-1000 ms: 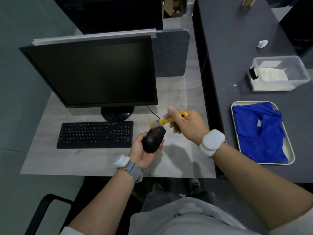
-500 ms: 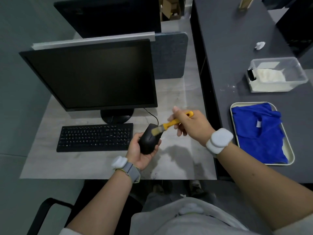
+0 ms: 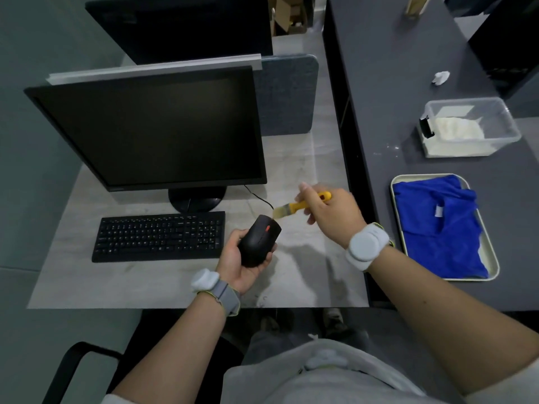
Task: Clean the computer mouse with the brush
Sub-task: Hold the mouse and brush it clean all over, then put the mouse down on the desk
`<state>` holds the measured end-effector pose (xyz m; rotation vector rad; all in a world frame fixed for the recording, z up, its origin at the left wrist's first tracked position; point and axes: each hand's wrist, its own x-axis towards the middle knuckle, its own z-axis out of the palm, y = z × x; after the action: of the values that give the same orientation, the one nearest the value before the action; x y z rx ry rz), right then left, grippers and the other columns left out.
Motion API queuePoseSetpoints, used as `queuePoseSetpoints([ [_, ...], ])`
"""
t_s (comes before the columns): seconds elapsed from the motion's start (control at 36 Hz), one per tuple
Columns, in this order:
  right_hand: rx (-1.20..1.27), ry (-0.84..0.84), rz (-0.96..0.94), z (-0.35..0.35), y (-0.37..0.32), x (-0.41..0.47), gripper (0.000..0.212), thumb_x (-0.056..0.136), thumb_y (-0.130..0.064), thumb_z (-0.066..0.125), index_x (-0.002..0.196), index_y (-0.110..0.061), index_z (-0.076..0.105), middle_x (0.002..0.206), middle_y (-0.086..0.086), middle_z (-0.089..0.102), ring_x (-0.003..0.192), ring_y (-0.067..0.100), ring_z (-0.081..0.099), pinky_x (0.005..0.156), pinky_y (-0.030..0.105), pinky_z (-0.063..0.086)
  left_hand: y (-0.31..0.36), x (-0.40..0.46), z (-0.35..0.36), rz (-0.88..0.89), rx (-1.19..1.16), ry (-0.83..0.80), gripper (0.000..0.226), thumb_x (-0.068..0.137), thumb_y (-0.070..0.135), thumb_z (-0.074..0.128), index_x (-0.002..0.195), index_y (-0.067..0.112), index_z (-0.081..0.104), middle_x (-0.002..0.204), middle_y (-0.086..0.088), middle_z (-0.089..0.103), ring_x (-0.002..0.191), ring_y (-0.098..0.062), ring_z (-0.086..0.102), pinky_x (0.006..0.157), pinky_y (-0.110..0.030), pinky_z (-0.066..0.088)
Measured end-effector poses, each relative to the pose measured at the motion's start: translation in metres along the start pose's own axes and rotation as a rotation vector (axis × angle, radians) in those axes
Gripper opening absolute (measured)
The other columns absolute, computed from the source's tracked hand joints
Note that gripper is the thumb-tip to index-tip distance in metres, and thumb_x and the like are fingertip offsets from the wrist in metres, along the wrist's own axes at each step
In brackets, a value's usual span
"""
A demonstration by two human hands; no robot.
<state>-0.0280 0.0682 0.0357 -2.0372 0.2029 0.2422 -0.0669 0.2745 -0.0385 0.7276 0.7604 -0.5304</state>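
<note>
A black computer mouse [image 3: 258, 240] with a red scroll wheel rests in my left hand [image 3: 237, 265], held just above the pale desk with its top facing up. Its cable runs back toward the monitor stand. My right hand [image 3: 332, 212] grips the yellow handle of a small brush [image 3: 294, 207]. The pale bristles point left and down and sit at the front edge of the mouse, close to the wheel.
A black keyboard [image 3: 159, 236] lies left of the mouse, and a dark monitor [image 3: 151, 129] stands behind it. On the dark table to the right are a tray [image 3: 493, 263] with a blue cloth [image 3: 440, 223] and a clear plastic box [image 3: 469, 126].
The brush swept down over the mouse's top and has come back up to its front edge. My left hand tilted the mouse on its side, then turned it top-up again.
</note>
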Motion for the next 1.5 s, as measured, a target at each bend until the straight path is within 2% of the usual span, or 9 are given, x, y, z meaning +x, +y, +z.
queuePoseSetpoints([
  [0.08, 0.004, 0.101, -0.004, -0.002, 0.003, 0.000, 0.044, 0.107, -0.049, 0.049, 0.090, -0.021, 0.079, 0.077, 0.005, 0.075, 0.065, 0.020, 0.073, 0.065, 0.033, 0.055, -0.001, 0.001, -0.003, -0.001, -0.019, 0.008, 0.041, 0.093, 0.030, 0.053, 0.118, 0.000, 0.065, 0.103, -0.023, 0.069, 0.088, -0.033, 0.066, 0.057, -0.029, 0.055],
  [0.19, 0.281, -0.183, 0.020, 0.005, 0.001, -0.003, 0.042, 0.108, -0.043, 0.052, 0.095, -0.014, 0.080, 0.076, 0.006, 0.072, 0.061, 0.023, 0.070, 0.055, 0.029, 0.050, -0.001, -0.001, -0.005, 0.001, -0.030, 0.011, 0.040, 0.094, 0.031, 0.054, 0.115, 0.000, 0.066, 0.101, -0.022, 0.070, 0.091, -0.033, 0.065, 0.058, -0.028, 0.056],
  [0.42, 0.134, 0.137, 0.035, 0.008, 0.011, 0.002, 0.040, 0.104, -0.056, 0.049, 0.096, -0.027, 0.075, 0.085, 0.002, 0.072, 0.060, 0.018, 0.074, 0.071, 0.045, 0.059, 0.012, 0.001, -0.020, 0.084, -0.121, 0.035, 0.042, 0.095, 0.035, 0.058, 0.120, 0.002, 0.065, 0.108, -0.022, 0.069, 0.093, -0.032, 0.066, 0.061, -0.030, 0.058],
  [0.61, 0.086, 0.079, 0.125, 0.019, 0.032, -0.002, 0.032, 0.107, -0.049, 0.048, 0.106, -0.025, 0.069, 0.090, 0.004, 0.073, 0.061, 0.016, 0.074, 0.077, 0.052, 0.062, 0.047, 0.010, -0.048, 0.228, -0.077, 0.042, 0.050, 0.086, 0.027, 0.071, 0.128, 0.002, 0.063, 0.118, -0.018, 0.069, 0.105, -0.028, 0.067, 0.094, -0.036, 0.058],
  [0.89, 0.103, -0.097, 0.299, 0.058, 0.072, -0.014, 0.031, 0.106, -0.045, 0.052, 0.102, -0.021, 0.072, 0.094, 0.009, 0.074, 0.062, 0.024, 0.072, 0.059, 0.035, 0.056, 0.042, 0.061, -0.066, 0.180, 0.330, 0.266, 0.040, 0.093, 0.033, 0.071, 0.125, 0.009, 0.066, 0.115, -0.011, 0.073, 0.095, -0.021, 0.070, 0.078, -0.033, 0.056],
  [1.03, 0.056, -0.132, 0.330, 0.067, 0.080, -0.018, 0.024, 0.105, -0.043, 0.053, 0.100, -0.027, 0.069, 0.091, 0.003, 0.074, 0.061, 0.019, 0.073, 0.058, 0.036, 0.058, 0.034, 0.087, -0.078, 0.066, 0.459, 0.293, 0.095, 0.050, 0.057, 0.094, 0.127, 0.009, 0.065, 0.115, -0.013, 0.075, 0.099, -0.028, 0.074, 0.089, -0.042, 0.058],
  [1.14, 0.036, -0.143, 0.342, 0.074, 0.084, -0.015, 0.017, 0.105, -0.036, 0.055, 0.101, -0.028, 0.069, 0.090, -0.001, 0.075, 0.064, 0.023, 0.076, 0.064, 0.042, 0.062, 0.034, 0.096, -0.065, 0.080, 0.613, 0.316, 0.055, 0.080, 0.047, 0.082, 0.115, 0.008, 0.068, 0.103, -0.012, 0.074, 0.094, -0.030, 0.072, 0.089, -0.040, 0.058],
  [1.25, 0.049, -0.129, 0.355, 0.079, 0.089, -0.011, 0.013, 0.102, -0.031, 0.058, 0.097, -0.031, 0.070, 0.090, 0.001, 0.078, 0.063, 0.020, 0.076, 0.066, 0.040, 0.062, 0.030, 0.147, -0.093, 0.054, 0.946, 0.371, 0.106, 0.043, 0.093, 0.069, 0.115, 0.017, 0.073, 0.116, -0.008, 0.074, 0.102, -0.032, 0.071, 0.100, -0.045, 0.054],
  [1.5, 0.298, -0.056, 0.473, 0.075, 0.105, -0.012, 0.014, 0.103, -0.018, 0.059, 0.096, -0.020, 0.071, 0.087, 0.007, 0.076, 0.059, 0.020, 0.069, 0.053, 0.031, 0.053, 0.026, 0.141, -0.061, 0.049, 1.343, 0.369, 0.076, 0.087, 0.072, 0.057, 0.127, 0.008, 0.069, 0.127, -0.015, 0.069, 0.112, -0.035, 0.065, 0.096, -0.034, 0.046],
])
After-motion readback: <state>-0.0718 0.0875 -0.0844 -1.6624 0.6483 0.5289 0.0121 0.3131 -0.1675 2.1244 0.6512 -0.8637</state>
